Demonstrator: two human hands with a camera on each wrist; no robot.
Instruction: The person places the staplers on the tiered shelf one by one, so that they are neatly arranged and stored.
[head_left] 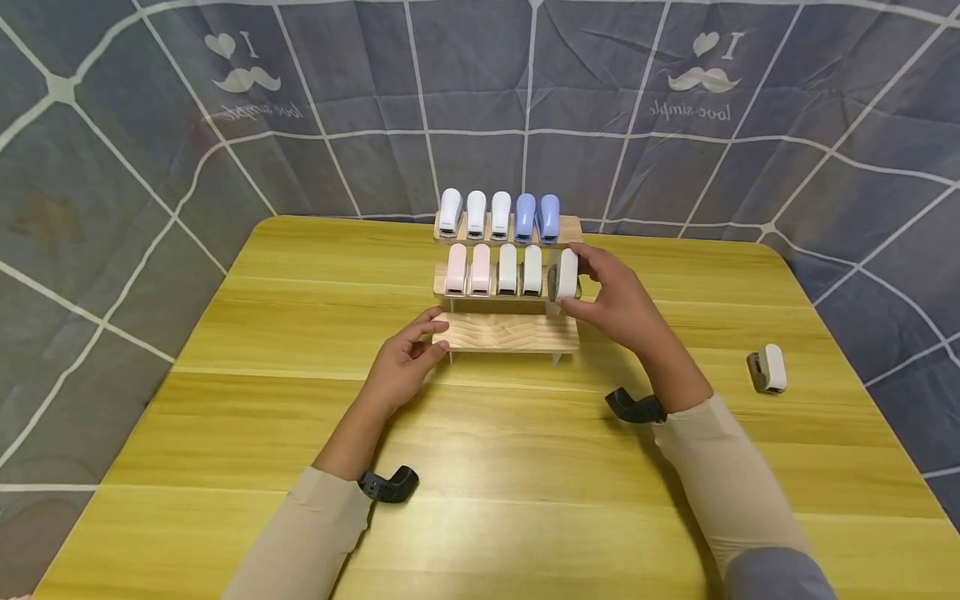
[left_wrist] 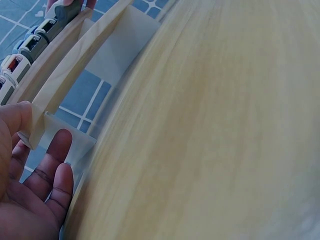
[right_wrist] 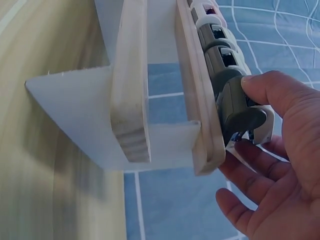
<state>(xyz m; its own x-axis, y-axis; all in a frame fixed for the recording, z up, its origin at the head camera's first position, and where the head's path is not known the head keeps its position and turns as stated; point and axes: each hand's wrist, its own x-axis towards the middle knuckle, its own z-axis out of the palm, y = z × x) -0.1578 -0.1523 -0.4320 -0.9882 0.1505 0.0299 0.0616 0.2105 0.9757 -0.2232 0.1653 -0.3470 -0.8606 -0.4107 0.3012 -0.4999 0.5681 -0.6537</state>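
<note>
My right hand (head_left: 618,300) grips a white stapler with a dark grey base (head_left: 567,275) at the right end of the middle shelf (head_left: 442,292). In the right wrist view the stapler (right_wrist: 240,107) sits tilted against the shelf, thumb on its base and fingers beneath. My left hand (head_left: 397,367) pinches the left end of the bottom shelf (head_left: 506,333) of a wooden tiered stand, which bears nothing. To the left on the middle shelf are two pink staplers (head_left: 468,269) and two white-and-grey staplers (head_left: 519,269).
White staplers (head_left: 476,214) and blue staplers (head_left: 537,217) line the top shelf (head_left: 572,229). Another white-and-grey stapler (head_left: 768,368) lies on the wooden table (head_left: 525,492) at the right. Behind the stand hangs a grey checked cloth (head_left: 480,100).
</note>
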